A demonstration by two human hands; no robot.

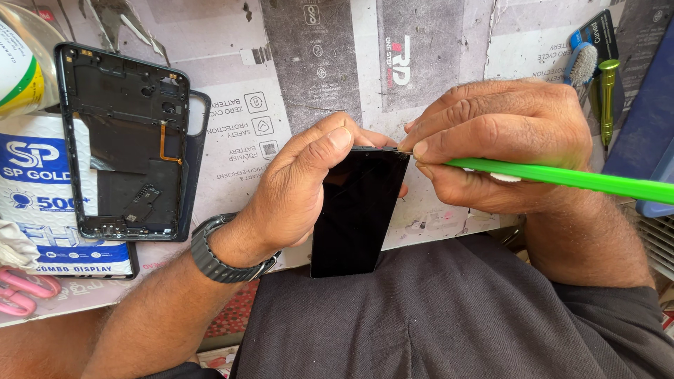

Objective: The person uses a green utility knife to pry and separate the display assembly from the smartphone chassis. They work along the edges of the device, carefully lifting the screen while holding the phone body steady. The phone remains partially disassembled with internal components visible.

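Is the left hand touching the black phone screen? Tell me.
Touching. The head view shows the left hand wrapped around the black phone screen's left edge, thumb pressed on its top corner.

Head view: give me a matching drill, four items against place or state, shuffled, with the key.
Items:
1. black phone panel
2. green-handled tool
3. opened phone frame
4. pink scissors

Places or states:
A. lying flat on the table, far left, insides showing
B. gripped by the left hand, lower end at the lap
C. bottom left corner, only handles showing
D. in the right hand, tip at the panel's top edge

Pairs: 1-B, 2-D, 3-A, 4-C
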